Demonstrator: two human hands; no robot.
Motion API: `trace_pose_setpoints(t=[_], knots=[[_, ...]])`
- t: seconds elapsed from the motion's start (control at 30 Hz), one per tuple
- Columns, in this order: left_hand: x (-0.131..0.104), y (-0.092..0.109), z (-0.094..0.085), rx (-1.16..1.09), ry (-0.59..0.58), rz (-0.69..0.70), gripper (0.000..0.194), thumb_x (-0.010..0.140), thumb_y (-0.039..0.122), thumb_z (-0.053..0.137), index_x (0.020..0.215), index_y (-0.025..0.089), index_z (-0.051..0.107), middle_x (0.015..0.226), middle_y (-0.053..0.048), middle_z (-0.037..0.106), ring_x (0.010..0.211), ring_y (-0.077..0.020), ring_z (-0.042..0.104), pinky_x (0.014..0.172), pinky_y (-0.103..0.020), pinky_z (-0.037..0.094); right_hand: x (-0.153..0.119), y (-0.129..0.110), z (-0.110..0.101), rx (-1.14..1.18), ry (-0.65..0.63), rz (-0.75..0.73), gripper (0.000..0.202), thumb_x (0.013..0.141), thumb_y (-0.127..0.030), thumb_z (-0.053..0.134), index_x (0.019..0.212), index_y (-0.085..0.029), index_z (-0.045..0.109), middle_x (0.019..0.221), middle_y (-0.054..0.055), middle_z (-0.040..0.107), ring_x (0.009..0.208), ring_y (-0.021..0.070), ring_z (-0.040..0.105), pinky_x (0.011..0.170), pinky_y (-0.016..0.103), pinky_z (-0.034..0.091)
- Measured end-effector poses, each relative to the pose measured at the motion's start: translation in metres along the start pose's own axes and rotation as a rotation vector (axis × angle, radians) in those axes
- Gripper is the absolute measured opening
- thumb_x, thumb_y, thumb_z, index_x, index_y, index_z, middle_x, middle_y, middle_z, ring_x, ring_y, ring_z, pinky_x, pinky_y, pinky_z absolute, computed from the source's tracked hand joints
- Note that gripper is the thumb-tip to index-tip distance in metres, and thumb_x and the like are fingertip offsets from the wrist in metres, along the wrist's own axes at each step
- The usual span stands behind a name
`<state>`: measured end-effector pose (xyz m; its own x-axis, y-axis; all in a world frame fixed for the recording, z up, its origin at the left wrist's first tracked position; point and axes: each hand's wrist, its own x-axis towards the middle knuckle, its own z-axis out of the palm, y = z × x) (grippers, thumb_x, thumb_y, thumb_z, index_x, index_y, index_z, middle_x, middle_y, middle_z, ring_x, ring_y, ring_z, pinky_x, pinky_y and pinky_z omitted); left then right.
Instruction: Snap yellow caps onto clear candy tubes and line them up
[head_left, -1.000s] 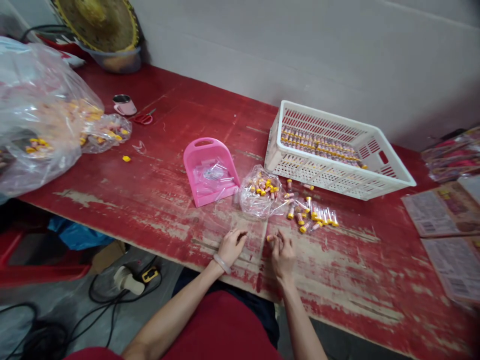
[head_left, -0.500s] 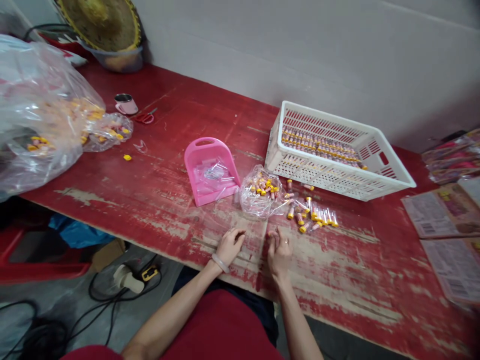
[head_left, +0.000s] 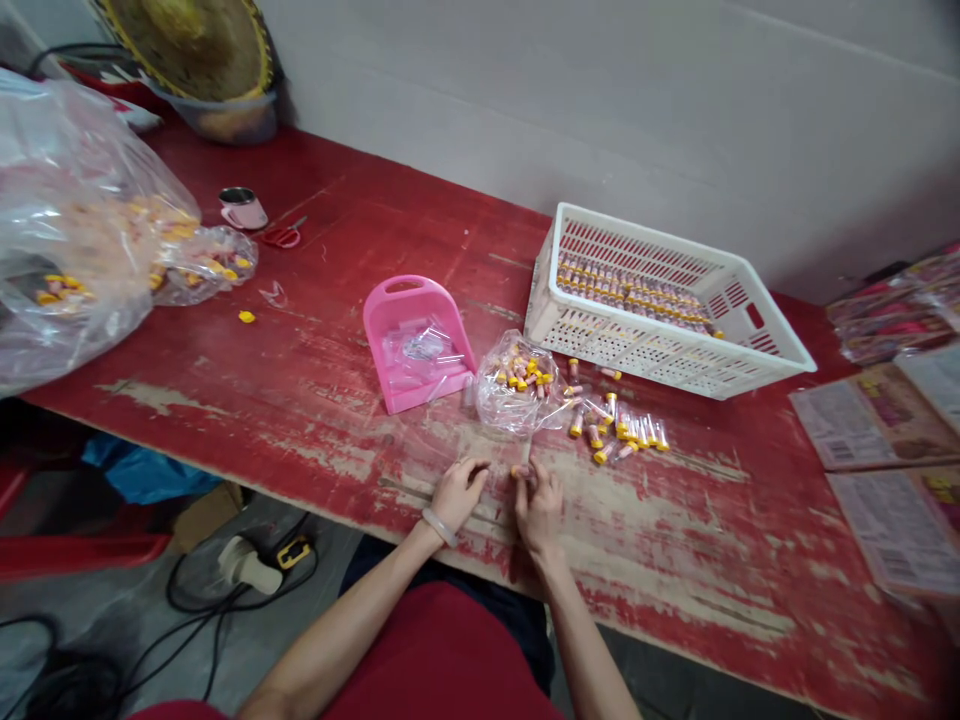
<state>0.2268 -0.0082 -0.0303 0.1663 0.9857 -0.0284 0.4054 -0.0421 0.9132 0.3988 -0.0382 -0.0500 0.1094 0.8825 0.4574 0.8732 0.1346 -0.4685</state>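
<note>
My right hand (head_left: 538,505) pinches a small yellow-capped tube (head_left: 520,471) between thumb and fingertips, just above the table edge nearest me. To its left, my left hand (head_left: 459,494) has its thumb and fingers closed together; whatever sits at the fingertips is too small to make out. Beyond both hands lies a clear plastic bag (head_left: 504,412) with pink pieces and yellow caps in it. Several loose capped tubes (head_left: 637,430) are scattered right of the bag. A pink dustpan-shaped scoop (head_left: 383,345) holding clear empty tubes (head_left: 427,345) rests at the bag's left.
A white slotted crate (head_left: 645,352) with rows of tubes stands at the back right. Large plastic bags (head_left: 90,200), a pink mug (head_left: 244,212) and red scissors (head_left: 283,236) are at the left. Printed cardboard sheets (head_left: 840,425) lie far right. Cables (head_left: 214,600) run on the floor.
My right hand has moved left toward my left hand, and the yellow-capped end of its tube now shows. My left hand stays about where it was. The view has shifted slightly.
</note>
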Motion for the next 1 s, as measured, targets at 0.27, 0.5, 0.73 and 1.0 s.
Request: trace_pose_setpoints(t=[0.27, 0.5, 0.73, 1.0], knots=[[-0.001, 0.0, -0.003, 0.019, 0.032, 0.017, 0.021, 0.089, 0.022, 0.05, 0.102, 0.02, 0.066, 0.102, -0.005, 0.07, 0.1, -0.0196, 0.063, 0.094, -0.036, 0.049, 0.005, 0.02, -0.009, -0.132, 0.028, 0.084, 0.042, 0.098, -0.039, 0.038, 0.13, -0.014, 0.05, 0.097, 0.012, 0.068, 0.083, 0.0234, 0.058, 0.079, 0.04, 0.043], [0.0, 0.002, 0.002, 0.022, 0.006, 0.02, 0.021, 0.089, 0.022, 0.05, 0.103, 0.022, 0.066, 0.103, -0.004, 0.071, 0.099, -0.019, 0.064, 0.093, -0.035, 0.05, -0.019, 0.011, -0.015, -0.089, 0.048, 0.044, 0.037, 0.098, -0.035, 0.041, 0.128, -0.016, 0.05, 0.104, 0.013, 0.067, 0.091, 0.0239, 0.059, 0.085, 0.043, 0.043], [-0.001, 0.003, 0.001, 0.027, 0.003, 0.019, 0.022, 0.09, 0.023, 0.049, 0.104, 0.021, 0.066, 0.103, -0.004, 0.071, 0.1, -0.019, 0.064, 0.093, -0.035, 0.049, -0.005, 0.001, 0.0, -0.025, 0.034, 0.045, 0.033, 0.097, -0.032, 0.043, 0.124, -0.018, 0.055, 0.101, 0.011, 0.067, 0.088, 0.0225, 0.056, 0.082, 0.039, 0.045], [-0.001, 0.003, -0.004, 0.021, 0.037, 0.013, 0.021, 0.089, 0.022, 0.05, 0.102, 0.02, 0.066, 0.101, -0.005, 0.071, 0.098, -0.0188, 0.065, 0.091, -0.034, 0.05, -0.003, 0.02, -0.011, -0.055, 0.064, 0.153, 0.039, 0.097, -0.037, 0.042, 0.128, -0.016, 0.052, 0.095, 0.01, 0.067, 0.086, 0.0227, 0.056, 0.085, 0.043, 0.043]])
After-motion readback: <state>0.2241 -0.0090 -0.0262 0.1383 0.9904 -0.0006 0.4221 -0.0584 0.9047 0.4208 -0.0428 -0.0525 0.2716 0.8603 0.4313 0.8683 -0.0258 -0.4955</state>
